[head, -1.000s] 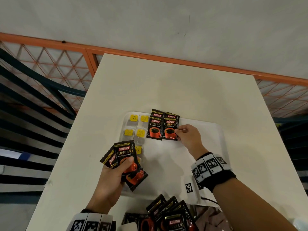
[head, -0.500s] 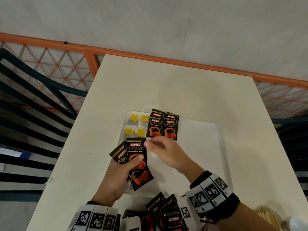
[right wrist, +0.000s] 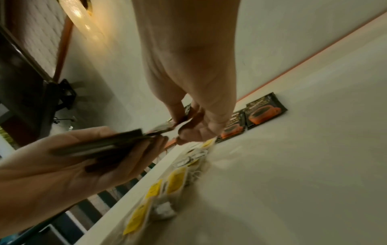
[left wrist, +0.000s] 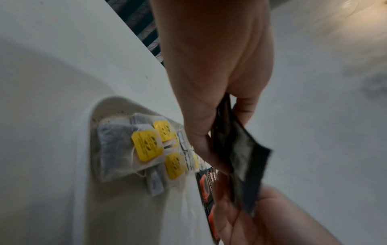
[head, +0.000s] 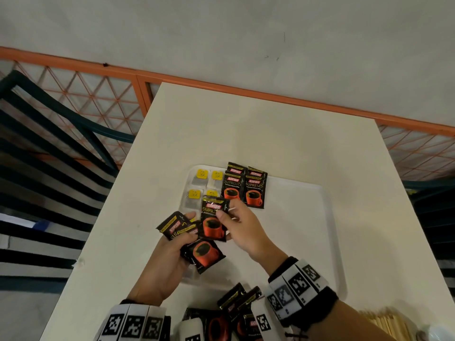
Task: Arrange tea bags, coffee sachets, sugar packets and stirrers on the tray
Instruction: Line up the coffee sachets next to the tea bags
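Your left hand (head: pixel 170 252) curls its fingers (head: pixel 189 238) round a fanned stack of coffee sachets (head: pixel 183 233) above the tray (head: pixel 300 232)'s near-left part, while your right hand (head: pixel 242 225) pinches the top sachet (head: pixel 213 219) by its upper edge. Both wrist views blur the sachets; the pile (head: pixel 236 313) at the counter (head: pixel 246 134)'s near edge is cut off.

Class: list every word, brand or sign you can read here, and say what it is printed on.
"KOPIKO" and "SUPREMO": coffee sachets on the tray.
"KOPIKO": fanned sachets in the left hand.
"KOPIKO": sachet pile at the near edge.
Small print under "SUPREMO": too small to read.
Yellow tea bag tags: print blurred.
Wristband squares: coded markers, no words.
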Motion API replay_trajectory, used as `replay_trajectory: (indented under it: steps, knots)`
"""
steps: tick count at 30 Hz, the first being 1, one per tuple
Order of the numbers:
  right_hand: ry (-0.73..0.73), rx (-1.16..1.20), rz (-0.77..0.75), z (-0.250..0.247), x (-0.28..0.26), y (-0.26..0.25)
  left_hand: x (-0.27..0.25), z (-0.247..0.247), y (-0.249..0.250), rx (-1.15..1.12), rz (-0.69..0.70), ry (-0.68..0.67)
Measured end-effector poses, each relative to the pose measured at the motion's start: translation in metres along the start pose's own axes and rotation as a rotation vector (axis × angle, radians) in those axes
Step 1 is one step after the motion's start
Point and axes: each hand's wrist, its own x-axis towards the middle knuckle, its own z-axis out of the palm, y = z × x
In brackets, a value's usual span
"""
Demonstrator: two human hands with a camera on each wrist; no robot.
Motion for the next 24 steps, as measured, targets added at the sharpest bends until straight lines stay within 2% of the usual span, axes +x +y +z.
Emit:
replay_trajectory:
  steps: [4, 7, 13, 16, 24]
  knots:
    - [0.147, 0.107, 0.078, -0.018, 0.022, 0.005, 0.004, -0.006, 0.0, -0.017, -0.004, 0.077]
    - [0.178, 0.173, 0.112, -0.028, 0.039, 0.006, 0.004, -0.007, 0.0, 0.041, -0.001, 0.091]
    - [0.313, -0.082, 0.044, -0.032, 0.061, 0.007, 0.002, -0.005, -0.002, 0.095, 0.004, 0.101]
    - [0.325, -0.215, -0.013, -0.03, 0.062, 0.01, 0.001, -0.005, -0.002, 0.101, 0.005, 0.115]
    - [0.325, -0.253, -0.065, -0.027, 0.061, 0.012, 0.003, -0.001, -0.004, 0.096, 0.014, 0.14]
